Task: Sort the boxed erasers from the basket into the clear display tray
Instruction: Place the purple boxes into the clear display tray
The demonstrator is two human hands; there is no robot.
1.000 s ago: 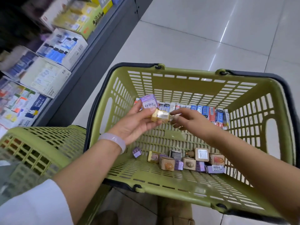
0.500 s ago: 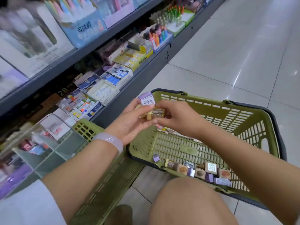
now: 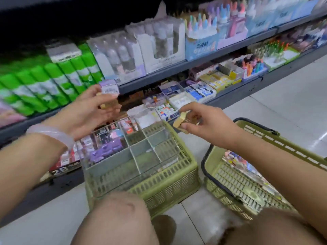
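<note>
My left hand (image 3: 92, 110) holds a purple boxed eraser (image 3: 109, 87) and a tan boxed eraser (image 3: 109, 103) above the left side of the clear display tray (image 3: 141, 152). My right hand (image 3: 203, 124) pinches another tan boxed eraser (image 3: 180, 122) just above the tray's right edge. The tray has several compartments; its left ones hold purple and pink boxes, its right ones look bare. It rests on an overturned green basket (image 3: 159, 188). The green basket (image 3: 256, 174) with the remaining boxed erasers stands on the floor at the right, under my right forearm.
Store shelves (image 3: 194, 64) packed with stationery boxes run behind the tray. My knees (image 3: 116, 214) fill the bottom of the view. Tiled floor (image 3: 292, 96) stretches to the right of the baskets.
My view swung left from the basket to the tray. My hands parted: the right one now carries a tan box of its own, and both moved over the tray.
</note>
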